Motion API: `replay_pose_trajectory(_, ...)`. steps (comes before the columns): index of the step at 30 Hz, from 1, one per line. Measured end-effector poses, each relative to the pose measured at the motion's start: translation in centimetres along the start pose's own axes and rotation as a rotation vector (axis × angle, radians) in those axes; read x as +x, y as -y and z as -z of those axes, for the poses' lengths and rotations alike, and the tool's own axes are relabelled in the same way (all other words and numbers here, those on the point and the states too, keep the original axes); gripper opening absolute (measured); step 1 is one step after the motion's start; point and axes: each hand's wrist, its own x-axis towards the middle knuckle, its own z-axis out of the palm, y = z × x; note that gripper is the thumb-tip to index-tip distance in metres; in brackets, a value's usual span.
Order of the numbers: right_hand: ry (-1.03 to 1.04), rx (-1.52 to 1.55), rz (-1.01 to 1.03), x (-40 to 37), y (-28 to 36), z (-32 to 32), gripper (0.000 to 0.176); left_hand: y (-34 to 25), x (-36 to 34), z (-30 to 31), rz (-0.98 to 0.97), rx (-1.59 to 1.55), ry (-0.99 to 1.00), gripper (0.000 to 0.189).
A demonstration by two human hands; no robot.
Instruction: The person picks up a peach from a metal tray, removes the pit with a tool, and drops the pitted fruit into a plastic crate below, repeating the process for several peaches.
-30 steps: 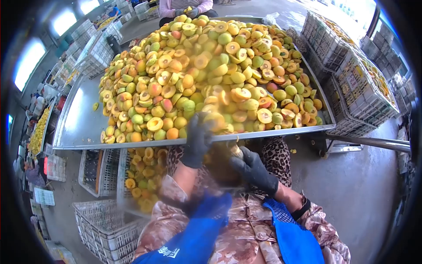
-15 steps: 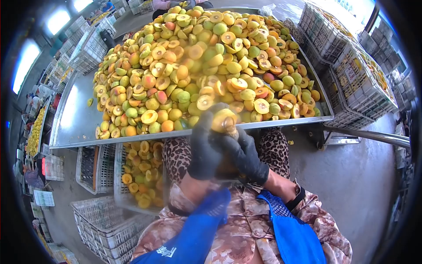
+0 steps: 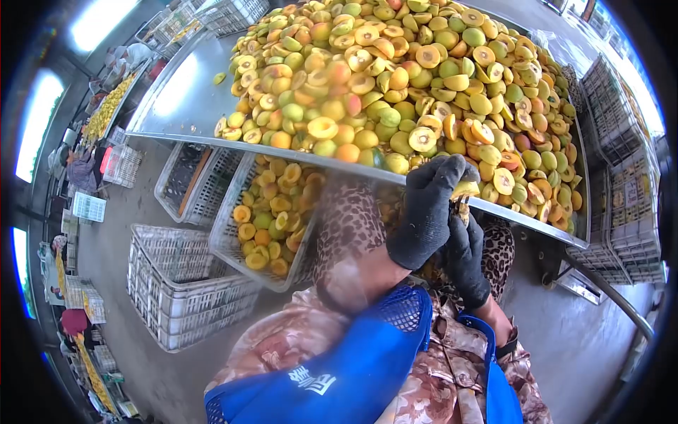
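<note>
My left hand [image 3: 426,219], in a black glove, is closed round a cut yellow peach half [image 3: 465,189] near the front edge of the metal table. Just below and to its right is my right hand [image 3: 466,258], also black-gloved, with fingers closed and raised towards the fruit. A small brownish piece shows between its fingertips and the peach; what it is, I cannot make out. Behind the hands a big heap of halved peaches [image 3: 395,92], yellow, green and red-tinged, some with brown pits showing, covers much of the metal table [image 3: 169,106].
Under the table edge at left stands a crate of peach halves [image 3: 272,212], with a grey plastic crate [image 3: 187,290] beside it. Stacked crates [image 3: 625,169] flank the table on the right, near a metal rail [image 3: 611,290]. Other people work far left.
The view has swung left, so the table and crates sit further right. Both hands still hold together at the table edge, and the peach half has turned edge-on.
</note>
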Motion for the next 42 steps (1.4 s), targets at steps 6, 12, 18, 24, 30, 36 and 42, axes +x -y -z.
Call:
replay_pose_trajectory(6,-0.033,1.045,-1.011,-0.5,1.9,0.9,0.017,1.3,1.0,0.3,-0.077,0.169,0.056,0.033)
replay_pose_trajectory(12,0.393,0.947,-0.965,-0.1,1.7,3.7,0.037,-1.1,1.0,1.8,0.151,0.083,0.524,0.040)
replay_pose_trajectory(18,0.761,0.700,-0.647,2.0,2.1,2.3,0.031,-3.3,-0.4,7.9,0.162,-0.104,-0.159,0.047)
replay_pose_trajectory(24,0.758,-0.480,-0.354,-5.1,-5.6,0.4,0.030,-3.2,5.1,19.8,-0.621,1.301,-0.199,0.025)
replay_pose_trajectory(30,0.445,-0.367,-0.379,-3.9,-3.0,0.7,0.032,6.8,15.0,11.8,-0.573,1.467,0.149,0.046)
replay_pose_trajectory(36,0.244,-0.019,-0.583,-3.8,-0.8,3.9,0.032,6.7,16.8,13.8,-0.087,0.812,0.170,0.038)
replay_pose_trajectory(42,0.158,0.333,-0.497,-0.1,-0.2,0.7,0.028,2.2,7.4,10.6,0.057,0.155,0.252,0.040)
